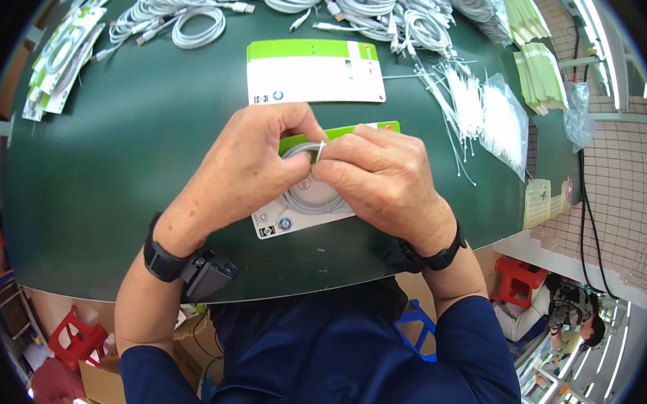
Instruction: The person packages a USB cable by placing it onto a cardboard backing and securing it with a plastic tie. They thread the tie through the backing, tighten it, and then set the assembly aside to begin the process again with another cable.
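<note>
A coiled grey-white cable [291,199] lies on a green-and-white packaging card [267,222] at the near middle of the table. A white cable tie [320,151] loops round the top of the coil. My left hand [249,158] is curled over the coil's left side, thumb and forefinger on either side of the cable near the tie. My right hand [383,172] is closed in a pinch at the tie; its fingers hide the tie's end. Both hands cover parts of the card and coil.
A stack of similar cards [312,73] lies just beyond. Many coiled cables [199,27] pile along the far side. Loose cable ties [460,99] and a bag of them [504,127] lie right. Carded cables [64,57] sit far left, and folded green cards [541,78] far right.
</note>
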A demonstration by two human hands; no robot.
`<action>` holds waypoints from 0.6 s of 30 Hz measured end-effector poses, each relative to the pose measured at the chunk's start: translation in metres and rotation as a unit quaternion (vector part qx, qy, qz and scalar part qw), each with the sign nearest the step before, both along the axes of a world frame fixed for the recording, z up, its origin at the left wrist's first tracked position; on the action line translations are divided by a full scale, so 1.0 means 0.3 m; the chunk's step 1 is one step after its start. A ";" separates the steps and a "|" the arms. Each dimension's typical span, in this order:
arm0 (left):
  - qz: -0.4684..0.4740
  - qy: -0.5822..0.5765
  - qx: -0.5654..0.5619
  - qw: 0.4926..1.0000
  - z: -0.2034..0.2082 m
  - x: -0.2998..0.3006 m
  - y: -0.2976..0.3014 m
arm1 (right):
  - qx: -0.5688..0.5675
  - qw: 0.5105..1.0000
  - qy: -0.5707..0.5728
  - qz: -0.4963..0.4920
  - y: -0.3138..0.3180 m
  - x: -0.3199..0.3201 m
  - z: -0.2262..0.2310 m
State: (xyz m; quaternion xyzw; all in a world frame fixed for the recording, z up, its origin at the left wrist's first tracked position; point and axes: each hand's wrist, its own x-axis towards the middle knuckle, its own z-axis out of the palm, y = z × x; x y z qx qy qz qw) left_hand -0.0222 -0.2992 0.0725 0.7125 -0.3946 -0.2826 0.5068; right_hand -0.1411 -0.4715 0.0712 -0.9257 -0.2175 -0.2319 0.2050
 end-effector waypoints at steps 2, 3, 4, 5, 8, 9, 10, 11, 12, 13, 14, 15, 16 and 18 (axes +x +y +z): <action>0.007 0.022 -0.019 1.000 -0.015 0.005 0.000 | 0.005 1.000 -0.006 0.000 -0.006 0.005 0.009; 0.005 0.014 -0.020 1.000 -0.023 0.010 0.005 | 0.054 0.998 -0.022 -0.013 -0.009 0.006 0.012; 0.008 0.042 -0.024 0.999 -0.029 0.017 0.010 | 0.103 0.994 -0.039 -0.024 -0.014 0.008 0.016; 0.012 0.070 -0.027 0.997 -0.031 0.026 0.015 | 0.151 0.986 -0.055 -0.035 -0.020 0.010 0.019; 0.013 0.112 -0.043 0.993 -0.021 0.043 0.023 | 0.281 0.940 -0.086 -0.170 -0.100 -0.008 0.037; 0.012 0.134 -0.053 0.989 -0.015 0.045 0.020 | 0.278 0.940 -0.095 -0.174 -0.113 -0.005 0.038; 0.009 0.155 -0.065 0.986 -0.007 0.047 0.015 | 0.350 0.915 -0.042 -0.197 -0.126 -0.002 0.037; 0.001 0.147 -0.070 0.987 -0.001 0.048 0.013 | 0.420 0.881 0.010 -0.218 -0.141 0.003 0.035; 0.006 0.161 -0.073 0.984 0.004 0.047 0.013 | 0.486 0.840 0.061 -0.235 -0.155 0.008 0.031; 0.015 0.175 -0.074 0.982 0.008 0.044 0.021 | 0.493 0.843 0.096 -0.194 -0.150 0.022 0.010; 0.024 0.188 -0.076 0.979 0.014 0.042 0.027 | 0.497 0.845 0.130 -0.152 -0.141 0.036 -0.015; 0.017 0.181 -0.084 0.980 0.011 0.042 0.025 | 0.443 0.879 0.159 -0.076 -0.147 0.036 -0.033; 0.016 0.179 -0.090 0.980 0.006 0.041 0.022 | 0.384 0.904 0.188 -0.002 -0.152 0.033 -0.050; 0.016 0.176 -0.101 0.979 0.001 0.039 0.017 | 0.509 0.824 0.246 0.041 -0.109 0.015 -0.089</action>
